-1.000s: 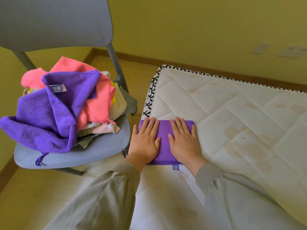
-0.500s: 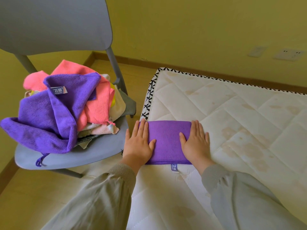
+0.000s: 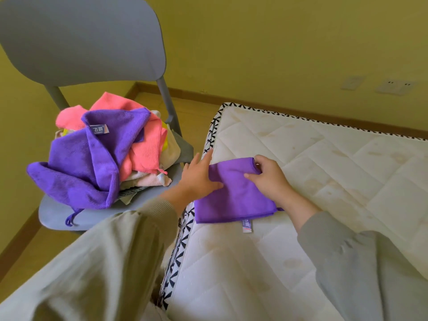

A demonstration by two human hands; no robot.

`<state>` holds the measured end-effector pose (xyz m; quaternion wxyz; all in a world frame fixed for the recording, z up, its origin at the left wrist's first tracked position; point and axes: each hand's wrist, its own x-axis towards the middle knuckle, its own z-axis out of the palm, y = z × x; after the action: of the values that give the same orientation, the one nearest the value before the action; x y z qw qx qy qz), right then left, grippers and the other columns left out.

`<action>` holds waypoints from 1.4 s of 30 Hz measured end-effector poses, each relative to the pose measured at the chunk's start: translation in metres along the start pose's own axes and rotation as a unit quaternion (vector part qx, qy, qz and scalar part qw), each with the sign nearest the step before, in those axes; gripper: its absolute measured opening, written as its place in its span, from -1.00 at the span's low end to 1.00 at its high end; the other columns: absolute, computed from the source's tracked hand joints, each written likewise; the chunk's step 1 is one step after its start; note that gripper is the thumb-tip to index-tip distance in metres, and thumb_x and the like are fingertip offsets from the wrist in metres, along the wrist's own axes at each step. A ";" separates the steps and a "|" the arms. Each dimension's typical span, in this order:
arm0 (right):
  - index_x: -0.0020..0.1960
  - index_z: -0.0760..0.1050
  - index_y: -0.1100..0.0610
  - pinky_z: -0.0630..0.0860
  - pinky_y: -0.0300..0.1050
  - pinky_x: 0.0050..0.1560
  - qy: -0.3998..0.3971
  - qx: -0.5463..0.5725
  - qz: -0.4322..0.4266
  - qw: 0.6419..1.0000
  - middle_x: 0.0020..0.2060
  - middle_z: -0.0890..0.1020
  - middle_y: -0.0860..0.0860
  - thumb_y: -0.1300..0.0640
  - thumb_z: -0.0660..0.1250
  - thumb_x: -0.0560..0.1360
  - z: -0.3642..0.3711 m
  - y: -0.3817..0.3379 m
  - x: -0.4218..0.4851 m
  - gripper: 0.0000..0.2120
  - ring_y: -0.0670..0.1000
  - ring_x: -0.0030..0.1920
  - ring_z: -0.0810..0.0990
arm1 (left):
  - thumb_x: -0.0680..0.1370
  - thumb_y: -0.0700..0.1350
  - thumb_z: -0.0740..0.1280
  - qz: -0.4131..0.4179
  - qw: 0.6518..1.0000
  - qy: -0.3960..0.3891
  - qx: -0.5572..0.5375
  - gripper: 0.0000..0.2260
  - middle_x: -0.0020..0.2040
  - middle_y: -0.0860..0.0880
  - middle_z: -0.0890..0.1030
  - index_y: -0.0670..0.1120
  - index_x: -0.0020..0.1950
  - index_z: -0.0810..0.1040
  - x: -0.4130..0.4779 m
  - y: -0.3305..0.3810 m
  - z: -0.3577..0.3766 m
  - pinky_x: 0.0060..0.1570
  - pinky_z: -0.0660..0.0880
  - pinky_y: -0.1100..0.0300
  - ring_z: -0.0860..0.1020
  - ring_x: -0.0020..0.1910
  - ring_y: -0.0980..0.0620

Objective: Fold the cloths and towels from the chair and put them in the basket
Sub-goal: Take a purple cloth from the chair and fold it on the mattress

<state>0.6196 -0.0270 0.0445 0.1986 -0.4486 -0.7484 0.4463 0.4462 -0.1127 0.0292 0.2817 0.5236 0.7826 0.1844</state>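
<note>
Quilted mattress (image 3: 335, 181) bears the half-folded purple cloth (image 3: 234, 200) near its left edge. Left hand (image 3: 199, 179) presses it flat-fingered; right hand (image 3: 269, 178) pinches its far right corner. Judged best: pin the left, carry that corner across squarely. Farther left, the chair (image 3: 81, 42) holds the unfolded pile (image 3: 102, 158).

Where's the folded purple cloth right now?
Head view: the folded purple cloth lies on the mattress by its left edge, between the left hand and right hand.

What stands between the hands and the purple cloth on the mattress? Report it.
Nothing visible. The left hand rests on the purple cloth; the right hand grips its far edge. The basket is out of view.
</note>
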 end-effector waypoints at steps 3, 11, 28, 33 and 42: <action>-0.29 0.38 0.17 0.34 -0.31 -0.27 -0.050 -0.023 -0.066 0.996 -0.36 0.47 0.02 0.43 0.39 0.38 -0.018 -0.033 0.002 -0.74 -0.15 -0.31 0.45 | 0.40 -0.08 0.51 -0.002 0.991 -0.036 -0.130 -0.34 0.08 0.00 0.53 0.01 0.44 0.33 -0.003 0.023 -0.034 0.06 0.40 0.31 0.50 0.08 0.03; -0.16 0.53 0.20 0.42 -0.16 -0.22 -0.005 -0.004 -0.066 0.998 -0.27 0.63 0.18 0.24 0.47 0.39 -0.040 -0.067 -0.001 -0.88 -0.03 -0.29 0.52 | 0.50 -0.14 0.39 -0.065 0.940 -0.147 -0.300 -0.90 -0.05 -0.13 0.68 -0.11 -0.01 0.62 -0.035 0.059 -0.064 -0.03 0.58 0.11 0.65 -0.10 -0.10; 0.08 0.59 0.20 0.53 -0.07 -0.09 -0.100 0.525 0.246 0.809 -0.03 0.69 0.12 -0.05 0.09 0.60 -0.024 -0.002 -0.054 -0.59 0.06 -0.08 0.67 | 0.54 -0.19 0.29 -0.142 0.831 -0.113 -0.526 -0.91 -0.09 -0.14 0.65 -0.12 0.01 0.57 -0.067 0.057 -0.043 -0.05 0.54 0.06 0.61 -0.11 -0.11; 0.04 0.55 0.20 0.57 -0.21 -0.31 -0.133 0.400 0.168 0.891 -0.18 0.68 0.07 0.35 0.29 0.47 -0.039 -0.007 -0.047 -0.82 0.00 -0.25 0.67 | 0.55 -0.29 0.25 -0.151 0.790 -0.117 -0.582 -0.86 -0.10 -0.13 0.66 -0.15 0.04 0.56 -0.071 0.045 -0.032 -0.16 0.56 0.06 0.63 -0.13 -0.10; -0.25 0.47 0.20 0.28 -0.20 -0.42 -0.027 -0.055 0.258 0.964 -0.37 0.49 0.10 0.13 0.36 0.48 -0.017 0.055 -0.040 -0.81 0.08 -0.39 0.43 | 0.48 -0.20 0.33 -0.225 0.957 0.011 -0.181 -0.88 -0.44 -0.06 0.47 -0.08 -0.27 0.49 -0.069 -0.016 0.023 -0.33 0.53 0.11 0.43 -0.42 -0.07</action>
<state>0.6794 -0.0423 0.0110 0.0314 -0.6246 -0.6360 0.4521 0.4698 -0.1828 0.0194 0.3970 0.2721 0.8370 0.2603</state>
